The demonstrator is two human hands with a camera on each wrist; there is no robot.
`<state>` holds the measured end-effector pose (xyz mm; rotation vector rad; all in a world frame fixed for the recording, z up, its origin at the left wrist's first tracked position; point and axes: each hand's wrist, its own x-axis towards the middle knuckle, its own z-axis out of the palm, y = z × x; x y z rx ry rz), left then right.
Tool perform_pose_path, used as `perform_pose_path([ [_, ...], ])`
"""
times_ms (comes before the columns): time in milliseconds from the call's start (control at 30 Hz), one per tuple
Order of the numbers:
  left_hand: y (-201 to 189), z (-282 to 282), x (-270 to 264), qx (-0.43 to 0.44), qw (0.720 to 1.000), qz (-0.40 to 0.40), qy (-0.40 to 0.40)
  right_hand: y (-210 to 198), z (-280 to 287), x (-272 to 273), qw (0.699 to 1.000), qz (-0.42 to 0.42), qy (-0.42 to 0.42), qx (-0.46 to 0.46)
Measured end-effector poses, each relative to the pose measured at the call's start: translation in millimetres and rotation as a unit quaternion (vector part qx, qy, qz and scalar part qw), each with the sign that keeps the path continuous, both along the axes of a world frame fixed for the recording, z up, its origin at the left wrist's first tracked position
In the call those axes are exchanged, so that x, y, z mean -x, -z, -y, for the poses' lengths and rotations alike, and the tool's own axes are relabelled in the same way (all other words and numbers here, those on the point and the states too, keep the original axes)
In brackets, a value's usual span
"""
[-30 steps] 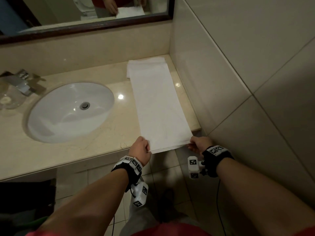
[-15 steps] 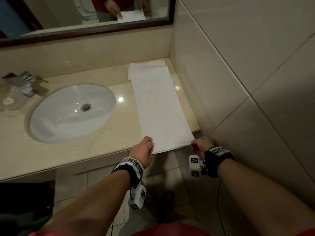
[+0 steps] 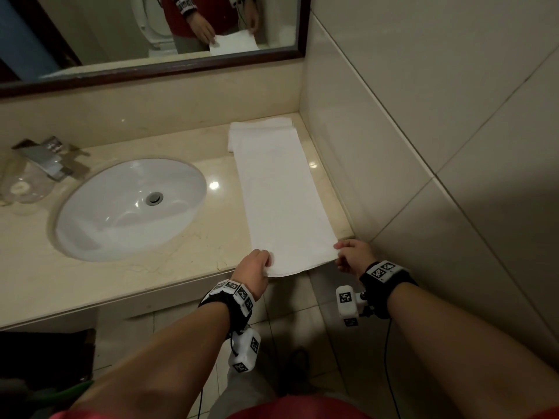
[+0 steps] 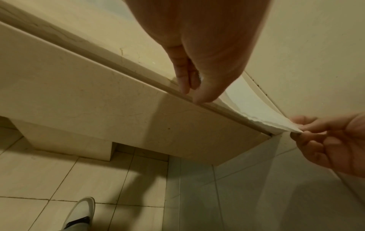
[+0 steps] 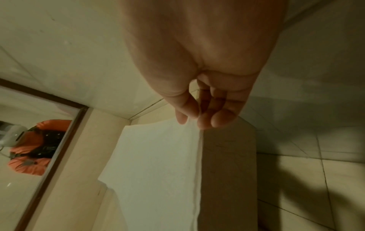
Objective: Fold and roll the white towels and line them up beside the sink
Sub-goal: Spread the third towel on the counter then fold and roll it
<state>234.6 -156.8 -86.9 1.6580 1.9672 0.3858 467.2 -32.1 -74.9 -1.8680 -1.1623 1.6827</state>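
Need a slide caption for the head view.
Both hands, left hand and right hand, pinch the folded white towel's near corners beside the sink.

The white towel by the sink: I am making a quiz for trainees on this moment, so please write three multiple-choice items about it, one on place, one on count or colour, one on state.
1. Where does the white towel lie?
A. Inside the sink basin
B. On the countertop between the sink and the tiled side wall
C. On the floor

2. How many hands hold the towel?
A. None
B. One
C. Two

3. What state is the towel in?
A. Folded into a long flat strip
B. Rolled into a tight cylinder
C. Crumpled in a heap

Answers:
1 B, the strip runs along the counter beside the basin.
2 C, the left hand and the right hand each pinch a near corner at the counter's front edge.
3 A, it lies flat and narrow, with no roll started.
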Motion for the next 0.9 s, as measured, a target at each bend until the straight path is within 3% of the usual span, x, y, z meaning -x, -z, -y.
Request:
perform_pose_path([
  [367,-22,-11,18,0.022,0.999,-0.017,-0.045,-10,-15,4,0.997,0.042,-0.056,-0.043],
  [900,-14,-50,50,0.081,0.988,0.051,-0.118,4,-51,24,0.979,0.142,-0.108,-0.094],
])
